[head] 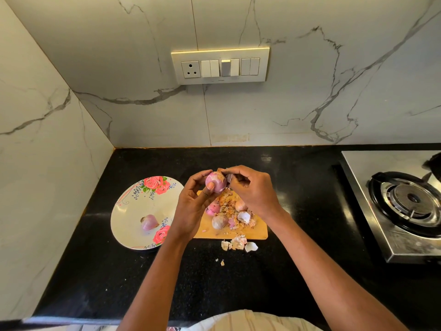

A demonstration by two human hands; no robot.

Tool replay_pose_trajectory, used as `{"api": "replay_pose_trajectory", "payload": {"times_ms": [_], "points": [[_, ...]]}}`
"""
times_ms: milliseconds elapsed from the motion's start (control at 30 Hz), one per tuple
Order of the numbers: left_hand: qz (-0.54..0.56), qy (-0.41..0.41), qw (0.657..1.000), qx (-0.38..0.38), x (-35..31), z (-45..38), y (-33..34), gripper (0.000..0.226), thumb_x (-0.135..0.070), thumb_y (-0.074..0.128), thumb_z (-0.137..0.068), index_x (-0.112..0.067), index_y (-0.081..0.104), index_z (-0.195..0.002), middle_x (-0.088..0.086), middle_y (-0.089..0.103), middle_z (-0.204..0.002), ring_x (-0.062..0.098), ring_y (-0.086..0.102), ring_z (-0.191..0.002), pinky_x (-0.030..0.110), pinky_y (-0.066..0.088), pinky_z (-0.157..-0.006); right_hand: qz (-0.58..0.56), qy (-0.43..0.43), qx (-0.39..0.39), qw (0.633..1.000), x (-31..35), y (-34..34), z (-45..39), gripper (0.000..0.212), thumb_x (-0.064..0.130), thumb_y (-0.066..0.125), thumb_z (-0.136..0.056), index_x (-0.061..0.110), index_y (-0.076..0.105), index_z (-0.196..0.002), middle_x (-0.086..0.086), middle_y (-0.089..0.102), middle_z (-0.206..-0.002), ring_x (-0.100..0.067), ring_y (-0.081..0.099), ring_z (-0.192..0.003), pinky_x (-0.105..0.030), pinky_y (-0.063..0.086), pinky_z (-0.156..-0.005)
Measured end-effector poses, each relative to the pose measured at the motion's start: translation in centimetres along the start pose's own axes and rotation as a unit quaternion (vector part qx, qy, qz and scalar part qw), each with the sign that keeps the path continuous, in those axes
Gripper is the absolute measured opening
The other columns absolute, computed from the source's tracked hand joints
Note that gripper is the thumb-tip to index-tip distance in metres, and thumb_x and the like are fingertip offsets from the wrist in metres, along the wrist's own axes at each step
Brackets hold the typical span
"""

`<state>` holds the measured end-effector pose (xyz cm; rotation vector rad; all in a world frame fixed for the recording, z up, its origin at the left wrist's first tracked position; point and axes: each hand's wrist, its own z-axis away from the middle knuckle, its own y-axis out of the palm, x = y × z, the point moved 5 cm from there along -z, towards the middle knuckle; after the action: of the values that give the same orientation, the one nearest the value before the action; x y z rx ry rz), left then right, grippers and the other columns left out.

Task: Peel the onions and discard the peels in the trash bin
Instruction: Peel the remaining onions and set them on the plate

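While an onion (215, 182) is gripped by the left hand (193, 206) above the cutting board (259, 229), its skin is pinched by the right hand (253, 192). Peels (230, 206) are heaped on the board and scattered on the black worktop (95, 271); one peeled onion (149, 222) is kept on the floral plate (128, 211).

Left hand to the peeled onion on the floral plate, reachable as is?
Probably not right now. The path is open: the peeled onion lies alone on the floral plate, just left of the left hand. But that hand's grip is on the onion being peeled, so it must put that down first.
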<state>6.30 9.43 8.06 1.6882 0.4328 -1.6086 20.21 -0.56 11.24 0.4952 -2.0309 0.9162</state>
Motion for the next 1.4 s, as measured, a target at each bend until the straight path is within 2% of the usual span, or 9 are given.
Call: {"api": "replay_pose_trajectory", "payload": {"times_ms": [167,500,600,700,800,933,1200,1300,1400], "points": [[0.070,-0.044,0.997,0.008,0.1,-0.1,0.1,0.039,-0.017,0.056,-0.096,-0.017,0.057,-0.135,0.010,0.064,-0.136,0.030,0.063,-0.126,0.033,0.055,-0.100,-0.050,0.038,0.031,0.998,-0.2,0.1,-0.2,0.023,0.015,0.069,-0.096,0.016,0.074,-0.119,0.006,0.075,-0.111,-0.003,0.068,-0.104,-0.018,0.055,-0.088],[0.057,-0.051,0.997,-0.005,0.0,0.2,-0.4,0.038,-0.022,0.058,-0.094,-0.023,0.060,-0.132,0.008,0.067,-0.131,0.024,0.066,-0.121,0.029,0.057,-0.094,0.061,0.004,0.031,0.998,-1.0,0.1,-0.6,0.025,0.009,0.069,-0.095,0.015,0.075,-0.118,-0.001,0.074,-0.111,-0.004,0.066,-0.101,-0.007,0.049,-0.086],[0.054,-0.053,0.997,-0.010,-0.2,0.2,-0.5,0.038,-0.025,0.059,-0.092,-0.022,0.060,-0.130,0.010,0.067,-0.131,0.025,0.068,-0.117,0.028,0.058,-0.088,0.083,0.010,0.051,0.995,-1.4,0.0,-0.6,0.026,0.021,0.068,-0.097,0.017,0.072,-0.122,0.000,0.070,-0.120,0.000,0.061,-0.106,-0.015,0.052,-0.092],[0.043,-0.056,0.997,-0.009,-0.1,0.1,-0.6,0.036,-0.026,0.061,-0.093,-0.018,0.057,-0.127,0.014,0.065,-0.131,0.028,0.069,-0.112,0.032,0.060,-0.087,0.008,0.009,0.093,0.996,-0.4,0.3,-0.6,0.034,0.035,0.070,-0.094,0.024,0.069,-0.127,0.007,0.067,-0.125,-0.001,0.062,-0.114,-0.017,0.053,-0.091],[0.013,-0.054,0.998,0.006,0.0,0.2,-0.4,0.034,-0.029,0.060,-0.092,-0.019,0.057,-0.125,0.012,0.067,-0.125,0.023,0.070,-0.107,0.029,0.059,-0.085,-0.018,-0.017,0.120,0.992,0.6,0.9,-0.6,0.040,0.028,0.075,-0.090,0.022,0.068,-0.129,0.004,0.070,-0.124,-0.004,0.065,-0.111,-0.020,0.057,-0.087],[-0.015,-0.047,0.999,0.006,0.1,0.1,0.1,0.037,-0.031,0.061,-0.093,-0.018,0.057,-0.127,0.005,0.072,-0.116,0.020,0.070,-0.105,0.028,0.057,-0.085,0.023,-0.076,0.090,0.993,0.5,0.7,-0.3,0.039,0.020,0.074,-0.090,0.014,0.069,-0.128,-0.006,0.074,-0.115,-0.013,0.071,-0.101,-0.027,0.060,-0.084],[-0.058,-0.037,0.998,-0.014,0.4,-0.2,0.4,0.031,-0.036,0.060,-0.093,-0.016,0.059,-0.117,0.001,0.074,-0.108,0.020,0.070,-0.101,0.035,0.056,-0.091,0.145,-0.157,0.067,0.975,0.3,1.5,0.6,0.035,0.019,0.060,-0.100,0.007,0.063,-0.132,-0.015,0.072,-0.117,-0.026,0.072,-0.106,-0.032,0.061,-0.087],[-0.053,-0.036,0.998,-0.019,0.5,-0.2,0.5,0.032,-0.036,0.060,-0.093,-0.015,0.059,-0.117,0.006,0.071,-0.114,0.025,0.068,-0.106,0.037,0.055,-0.092,0.168,-0.154,0.054,0.972,0.2,1.6,0.7,0.034,0.020,0.059,-0.099,0.005,0.064,-0.130,-0.015,0.073,-0.116,-0.026,0.073,-0.104,-0.030,0.060,-0.085],[-0.043,-0.031,0.999,0.002,0.5,0.1,0.8,0.035,-0.034,0.061,-0.092,-0.016,0.059,-0.122,0.004,0.069,-0.119,0.025,0.067,-0.113,0.037,0.056,-0.095,0.139,-0.128,0.014,0.982,0.1,1.0,0.2,0.025,0.013,0.064,-0.099,0.004,0.067,-0.122,-0.011,0.075,-0.109,-0.021,0.073,-0.096,-0.020,0.057,-0.083]]}}
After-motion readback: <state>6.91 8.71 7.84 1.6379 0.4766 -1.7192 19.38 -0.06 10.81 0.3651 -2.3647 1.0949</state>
